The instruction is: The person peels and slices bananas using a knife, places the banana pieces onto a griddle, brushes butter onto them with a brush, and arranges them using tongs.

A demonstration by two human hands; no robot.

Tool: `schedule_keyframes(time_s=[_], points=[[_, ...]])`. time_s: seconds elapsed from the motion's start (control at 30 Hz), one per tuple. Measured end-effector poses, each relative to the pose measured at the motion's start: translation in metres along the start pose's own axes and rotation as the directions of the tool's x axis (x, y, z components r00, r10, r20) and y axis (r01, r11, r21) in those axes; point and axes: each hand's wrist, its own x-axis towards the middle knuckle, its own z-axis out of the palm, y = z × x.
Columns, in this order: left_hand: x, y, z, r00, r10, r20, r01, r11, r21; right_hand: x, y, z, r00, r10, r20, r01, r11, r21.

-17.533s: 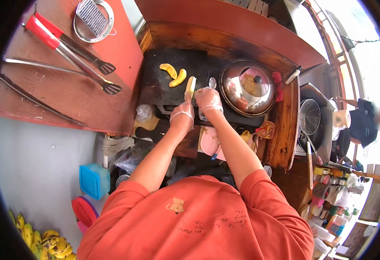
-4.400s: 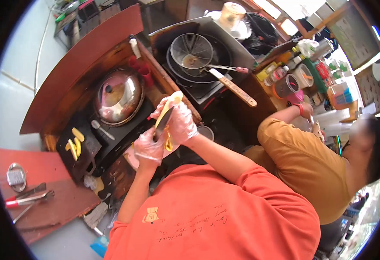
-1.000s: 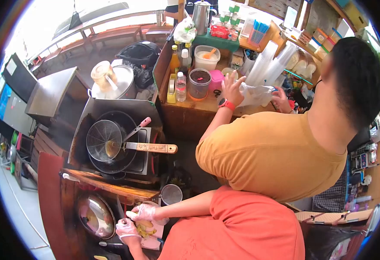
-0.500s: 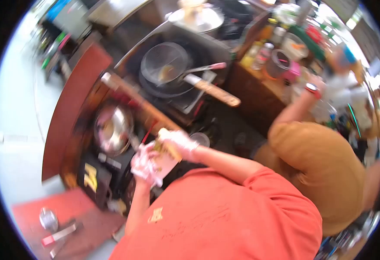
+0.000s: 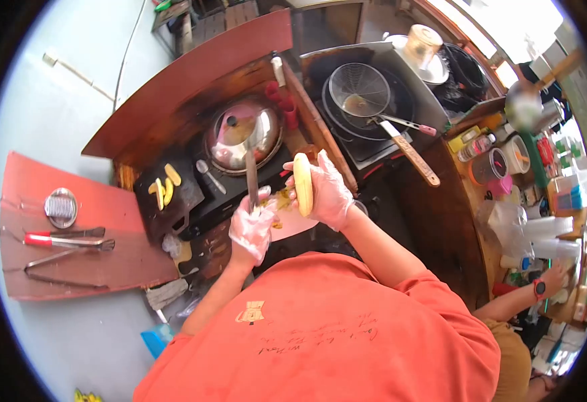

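Observation:
My left hand [image 5: 251, 231], in a clear plastic glove, is closed around the handle of a knife [image 5: 252, 175], its blade pointing up and away from me. My right hand [image 5: 332, 193], gloved too, grips a peeled banana [image 5: 303, 184] held upright. Below and between both hands lies a pale cutting board [image 5: 292, 226] with yellowish-brown scraps [image 5: 278, 204] on it. Beyond the knife tip sits a round pan with a shiny domed lid [image 5: 243, 134]. Several banana pieces [image 5: 167, 190] rest on a dark surface to the left.
A wire strainer [image 5: 360, 90] lies over a dark wok [image 5: 400, 107] on the stove. Tongs [image 5: 65, 268] and a grater-like metal tool [image 5: 61, 208] lie on a red board [image 5: 25, 234]. Jars stand at right, where a co-worker's watch-wearing arm [image 5: 524, 298] reaches in.
My view has turned, so the stove now appears farther right. My hands have moved apart; the knife blade and the whole banana now show clearly. The co-worker appears lower at the right edge.

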Motion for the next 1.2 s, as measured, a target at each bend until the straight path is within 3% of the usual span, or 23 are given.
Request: schedule_keyframes(time_s=[0.07,0.13,0.17,0.2,0.27,0.3,0.33,0.37,0.4,0.47,0.5,0.53,0.6,0.63,0.73,0.8,0.83,0.87,0.93,0.97,1.1,1.17,1.2], points=[[0.006,0.015,-0.019,0.996,-0.089,0.000,0.085,0.952,0.294,0.011,0.017,0.010,1.000,0.012,-0.013,-0.012,1.000,-0.013],[0.011,0.031,-0.022,0.993,0.099,0.062,-0.115,0.906,0.407,0.024,0.040,0.017,0.999,0.012,-0.046,-0.014,0.998,-0.061],[0.018,0.008,-0.033,0.988,0.109,0.107,-0.150,0.829,0.539,0.031,0.050,0.018,0.996,-0.018,-0.083,0.010,0.995,-0.102],[0.019,0.004,-0.039,0.989,0.107,0.104,-0.147,0.831,0.537,0.037,0.062,0.017,0.996,-0.015,-0.085,0.006,0.995,-0.104],[0.023,0.000,-0.042,0.952,0.205,0.229,-0.305,0.524,0.795,0.049,0.082,0.011,0.976,-0.095,-0.196,0.061,0.983,-0.173],[0.024,-0.001,-0.042,0.937,0.231,0.261,-0.344,0.499,0.796,0.048,0.091,0.009,0.952,-0.216,-0.215,0.125,0.920,-0.370],[0.024,0.002,-0.046,0.903,0.135,0.409,-0.429,0.370,0.824,0.048,0.100,0.007,0.914,-0.334,-0.230,0.157,0.815,-0.557],[0.025,-0.018,-0.054,0.844,0.150,0.515,-0.535,0.301,0.789,0.048,0.105,-0.006,0.866,-0.436,-0.245,0.152,0.696,-0.701],[0.027,-0.031,-0.063,0.709,0.272,0.650,-0.703,0.215,0.677,0.053,0.119,-0.021,0.843,-0.473,-0.256,0.121,0.630,-0.767],[0.030,-0.039,-0.065,0.600,0.153,0.785,-0.794,-0.003,0.607,0.068,0.146,-0.056,0.844,-0.446,-0.297,0.102,0.678,-0.728],[0.031,-0.035,-0.059,0.580,0.132,0.804,-0.811,0.008,0.585,0.056,0.142,-0.054,0.814,-0.429,-0.392,-0.217,0.401,-0.890],[0.030,-0.029,-0.050,0.570,0.101,0.816,-0.821,0.015,0.571,0.050,0.141,-0.056,0.798,-0.444,-0.407,-0.189,0.457,-0.869],[0.024,-0.022,-0.031,0.868,-0.096,0.487,-0.379,0.506,0.775,0.035,0.146,-0.047,0.806,-0.427,-0.411,0.180,0.837,-0.516],[0.024,-0.025,-0.030,0.856,-0.073,0.511,-0.410,0.504,0.760,0.031,0.152,-0.041,0.812,-0.418,-0.409,0.283,0.893,-0.350],[0.033,-0.026,-0.020,0.797,0.004,0.604,-0.504,0.556,0.661,0.005,0.143,-0.049,0.870,-0.226,-0.438,0.159,0.970,-0.185],[0.051,-0.042,-0.016,0.734,0.181,0.654,-0.667,0.374,0.645,-0.021,0.140,-0.037,0.826,-0.262,-0.499,0.152,0.956,-0.250],[0.057,-0.042,-0.011,0.721,0.254,0.644,-0.689,0.360,0.629,-0.029,0.141,-0.041,0.809,-0.304,-0.503,0.168,0.940,-0.298],[0.072,-0.051,-0.012,0.680,0.245,0.691,-0.733,0.207,0.648,-0.033,0.143,-0.043,0.800,-0.320,-0.507,0.184,0.936,-0.300],[0.077,-0.034,-0.005,0.732,0.329,0.596,-0.680,0.313,0.662,-0.040,0.144,-0.052,0.775,-0.272,-0.571,0.135,0.953,-0.271],[0.078,-0.025,-0.002,0.791,0.291,0.538,-0.612,0.391,0.688,-0.043,0.144,-0.056,0.764,-0.275,-0.583,0.140,0.954,-0.267],[0.114,-0.070,-0.029,0.684,0.365,0.632,-0.728,0.282,0.625,-0.054,0.136,-0.056,0.827,-0.245,-0.507,0.143,0.962,-0.232],[0.117,-0.084,-0.043,0.512,0.358,0.781,-0.819,-0.072,0.570,-0.054,0.130,-0.050,0.824,-0.272,-0.497,0.139,0.948,-0.287],[0.109,-0.091,-0.052,0.757,0.235,0.610,-0.598,0.627,0.500,-0.050,0.127,-0.046,0.823,-0.296,-0.485,0.133,0.930,-0.342]])
